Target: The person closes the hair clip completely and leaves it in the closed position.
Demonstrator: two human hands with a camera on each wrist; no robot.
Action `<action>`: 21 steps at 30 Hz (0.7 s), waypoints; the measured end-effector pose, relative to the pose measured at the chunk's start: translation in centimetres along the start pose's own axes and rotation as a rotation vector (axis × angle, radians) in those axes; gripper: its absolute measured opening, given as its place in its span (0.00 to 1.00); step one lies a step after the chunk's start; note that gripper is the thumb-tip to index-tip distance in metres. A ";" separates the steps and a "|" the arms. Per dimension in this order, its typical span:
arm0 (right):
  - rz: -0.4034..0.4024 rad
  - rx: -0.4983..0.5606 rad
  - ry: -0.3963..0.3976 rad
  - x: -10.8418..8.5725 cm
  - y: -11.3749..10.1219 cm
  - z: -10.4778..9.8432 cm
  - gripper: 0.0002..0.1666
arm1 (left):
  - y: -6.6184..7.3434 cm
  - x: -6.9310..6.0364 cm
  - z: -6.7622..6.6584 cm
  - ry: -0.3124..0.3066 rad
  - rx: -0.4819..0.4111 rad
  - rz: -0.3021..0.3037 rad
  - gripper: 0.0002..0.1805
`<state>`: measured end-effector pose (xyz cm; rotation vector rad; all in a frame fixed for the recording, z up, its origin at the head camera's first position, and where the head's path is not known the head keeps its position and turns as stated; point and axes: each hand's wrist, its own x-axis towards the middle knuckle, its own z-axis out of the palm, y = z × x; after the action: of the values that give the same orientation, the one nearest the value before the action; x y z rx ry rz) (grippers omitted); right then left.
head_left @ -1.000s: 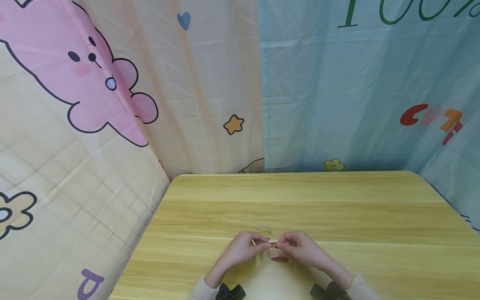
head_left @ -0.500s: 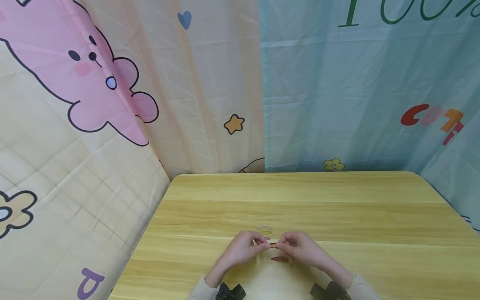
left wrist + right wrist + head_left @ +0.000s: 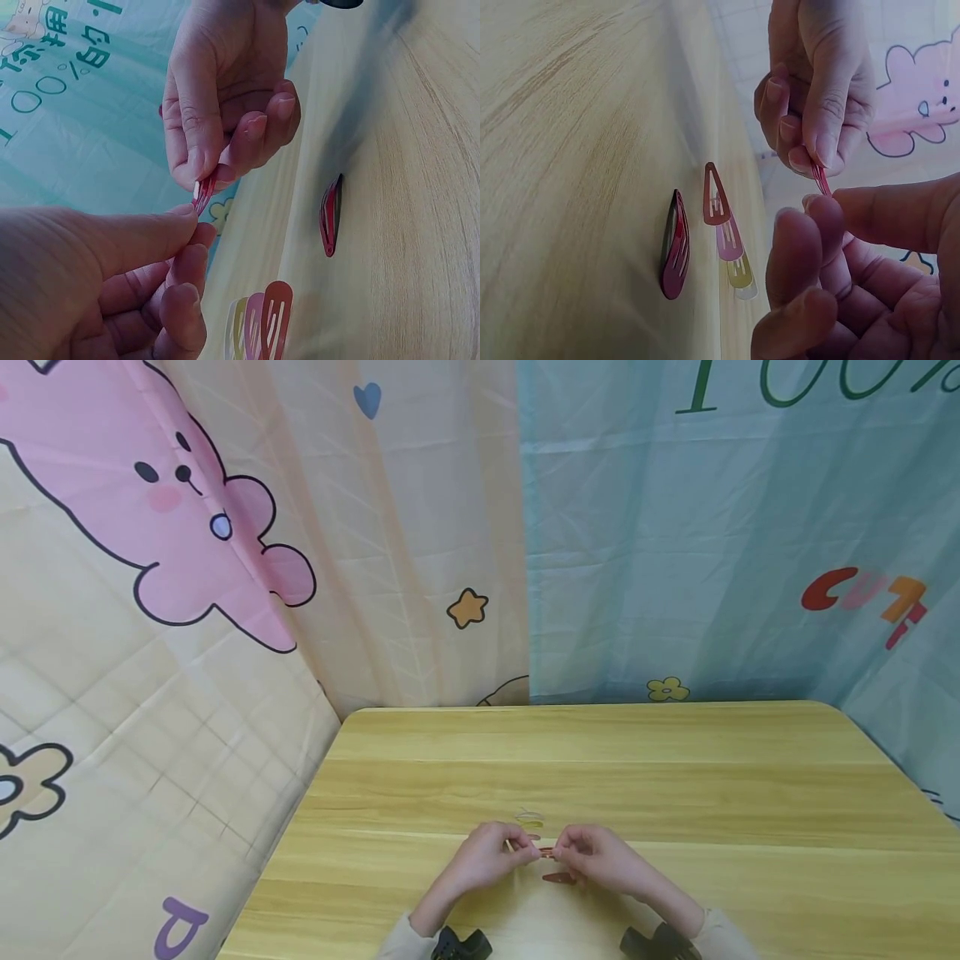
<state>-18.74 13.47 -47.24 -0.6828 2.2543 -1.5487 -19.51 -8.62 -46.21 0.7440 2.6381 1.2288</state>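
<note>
A red snap hair clip (image 3: 547, 852) is held up between both hands, over the table. My left hand (image 3: 491, 857) pinches one end of it between thumb and index finger, while the fingertips of my right hand (image 3: 600, 857) pinch the other end; the fingers cover much of the clip. In the left wrist view its red metal strips (image 3: 202, 196) show between the fingertips. Below the hands, a dark red snap hair clip (image 3: 677, 251) lies on the table, apart from both.
Beyond the hands, a brownish-red clip (image 3: 716, 196), a pink clip (image 3: 730, 238), a yellow clip (image 3: 740, 271) and a pale clip (image 3: 748, 289) lie in an overlapping row on the wooden table (image 3: 637, 777). Printed curtains (image 3: 420, 527) hang behind and beside the table.
</note>
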 end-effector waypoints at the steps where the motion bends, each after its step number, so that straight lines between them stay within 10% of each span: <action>1: 0.000 0.004 -0.007 0.0 0.0 0.0 0.15 | 0.0 0.0 0.0 -0.003 0.001 0.003 0.09; 21: 0.000 0.132 0.009 0.0 0.0 0.2 0.12 | 0.2 0.0 -0.3 -0.056 -0.095 0.010 0.07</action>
<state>-18.64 13.29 -47.33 -0.6396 2.1351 -1.6855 -19.55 -8.68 -45.91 0.7649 2.5150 1.3051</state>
